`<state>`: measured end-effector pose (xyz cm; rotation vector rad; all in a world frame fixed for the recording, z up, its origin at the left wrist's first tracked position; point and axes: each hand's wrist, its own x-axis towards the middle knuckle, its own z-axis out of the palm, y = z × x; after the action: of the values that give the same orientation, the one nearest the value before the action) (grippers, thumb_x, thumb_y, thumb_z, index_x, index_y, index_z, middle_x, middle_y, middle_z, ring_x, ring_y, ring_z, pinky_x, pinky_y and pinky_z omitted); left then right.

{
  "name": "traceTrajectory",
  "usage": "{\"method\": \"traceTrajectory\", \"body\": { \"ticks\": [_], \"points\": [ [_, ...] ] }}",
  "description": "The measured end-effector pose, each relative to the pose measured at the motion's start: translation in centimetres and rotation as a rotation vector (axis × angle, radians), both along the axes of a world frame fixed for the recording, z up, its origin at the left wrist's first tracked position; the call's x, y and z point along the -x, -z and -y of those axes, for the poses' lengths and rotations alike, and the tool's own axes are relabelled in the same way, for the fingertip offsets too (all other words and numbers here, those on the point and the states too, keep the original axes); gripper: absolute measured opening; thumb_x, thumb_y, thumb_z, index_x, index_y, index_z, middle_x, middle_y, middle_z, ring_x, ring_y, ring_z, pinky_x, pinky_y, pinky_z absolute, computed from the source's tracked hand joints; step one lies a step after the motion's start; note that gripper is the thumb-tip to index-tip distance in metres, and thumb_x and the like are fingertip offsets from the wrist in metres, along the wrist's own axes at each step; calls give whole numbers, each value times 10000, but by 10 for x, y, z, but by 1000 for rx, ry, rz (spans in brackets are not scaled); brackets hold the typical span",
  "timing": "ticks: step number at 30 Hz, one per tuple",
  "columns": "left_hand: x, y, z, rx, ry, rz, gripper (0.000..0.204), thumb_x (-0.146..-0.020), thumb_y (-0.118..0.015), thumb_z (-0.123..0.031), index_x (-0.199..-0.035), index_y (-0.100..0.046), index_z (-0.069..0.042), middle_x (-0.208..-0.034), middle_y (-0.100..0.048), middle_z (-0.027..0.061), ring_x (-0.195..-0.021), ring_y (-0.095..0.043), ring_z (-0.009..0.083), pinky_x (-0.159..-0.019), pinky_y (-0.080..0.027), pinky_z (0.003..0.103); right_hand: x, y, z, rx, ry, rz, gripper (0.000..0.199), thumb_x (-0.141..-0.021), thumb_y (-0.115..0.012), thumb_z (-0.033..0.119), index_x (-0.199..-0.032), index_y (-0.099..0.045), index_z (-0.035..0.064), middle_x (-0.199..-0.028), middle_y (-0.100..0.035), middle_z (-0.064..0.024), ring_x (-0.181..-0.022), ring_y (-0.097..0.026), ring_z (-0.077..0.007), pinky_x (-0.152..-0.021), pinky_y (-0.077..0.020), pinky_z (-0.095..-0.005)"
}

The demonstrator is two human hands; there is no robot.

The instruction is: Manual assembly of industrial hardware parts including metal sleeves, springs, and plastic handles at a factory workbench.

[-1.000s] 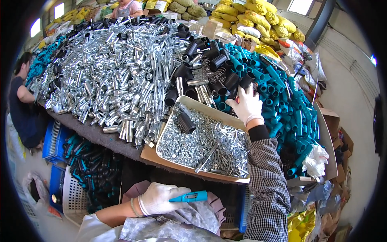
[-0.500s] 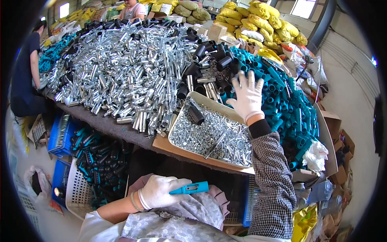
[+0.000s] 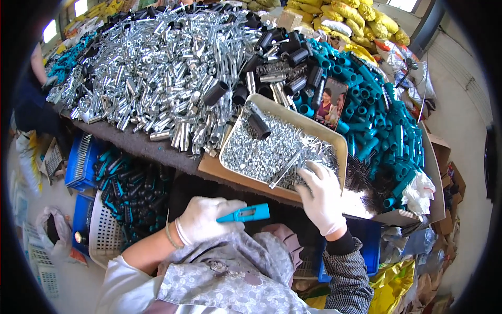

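The fingers point(image 3: 230, 208) of the left hand point(image 3: 206, 220), in a white glove, are closed around a teal plastic handle point(image 3: 246, 213), which lies across the palm and points toward the tray point(image 3: 337, 144); the grip looks firm, I think to keep its open end steady and ready. The right hand point(image 3: 321, 199), also gloved, rests on the near corner of the same tray, with its fingers point(image 3: 308, 175) bent and slightly spread over the small silver screws point(image 3: 256, 152); they touch the heap, but I cannot tell if they already pinch a piece. The tray is shallow and stands at the near edge of the bench point(image 3: 157, 152), probably so that the small parts stay together within reach. In the tray, at its far end, lies one black tube point(image 3: 259, 125). Left of the tray is a large heap of shiny metal tubes point(image 3: 151, 68); right of it, a pile of teal handles point(image 3: 381, 120). Below the tray and to its left, baskets point(image 3: 99, 230) on the floor hold finished dark pieces.
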<state>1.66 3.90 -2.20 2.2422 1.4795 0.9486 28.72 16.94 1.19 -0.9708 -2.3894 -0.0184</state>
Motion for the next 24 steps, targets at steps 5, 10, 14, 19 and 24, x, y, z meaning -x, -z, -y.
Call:
{"method": "traceTrajectory", "body": {
  "ticks": [5, 10, 14, 19, 24],
  "points": [
    [40, -3, -36, -45, -22, 44, 445, -749, -822, -322, -1122, -716, -104, -818, -695, 127, -716, -696, 303, -662, -560, 377, -6, 0, 10, 2, 82, -125, 144, -779, -718, 62, -923, -709, 50, -918, -634, -106, -905, -596, -321, -806, -478, -417],
    [77, -19, -62, 100, 24, -35, 483, -749, -825, -280, -1164, -707, -63, -930, -723, 149, -817, -713, 303, -755, -552, 362, -6, 1, -11, 79, 243, -9, 167, -781, -738, 157, -916, -726, 59, -872, -659, -131, -868, -625, -337, -770, -501, -412],
    [93, -11, -72, 89, 69, 11, 493, -731, -852, -267, -1149, -714, -47, -1015, -735, 153, -882, -725, 291, -806, -556, 348, 4, -1, -26, 240, 236, 17, 189, -769, -755, 192, -894, -718, 55, -893, -693, -142, -884, -654, -333, -784, -512, -423],
    [117, 2, -84, 24, 96, 98, 475, -751, -850, -288, -1138, -719, -45, -975, -742, 139, -855, -728, 264, -800, -561, 333, 4, -3, -33, 306, 215, -3, 129, -768, -735, 147, -812, -693, 33, -812, -674, -157, -804, -652, -354, -752, -508, -427],
    [117, 0, -93, -59, 206, 62, 476, -719, -872, -228, -1122, -715, -30, -927, -736, 131, -782, -722, 259, -724, -558, 337, 9, -15, -24, 232, 303, 68, 139, -763, -721, 127, -862, -705, 31, -823, -669, -160, -800, -656, -339, -735, -518, -409]
  ]
}}
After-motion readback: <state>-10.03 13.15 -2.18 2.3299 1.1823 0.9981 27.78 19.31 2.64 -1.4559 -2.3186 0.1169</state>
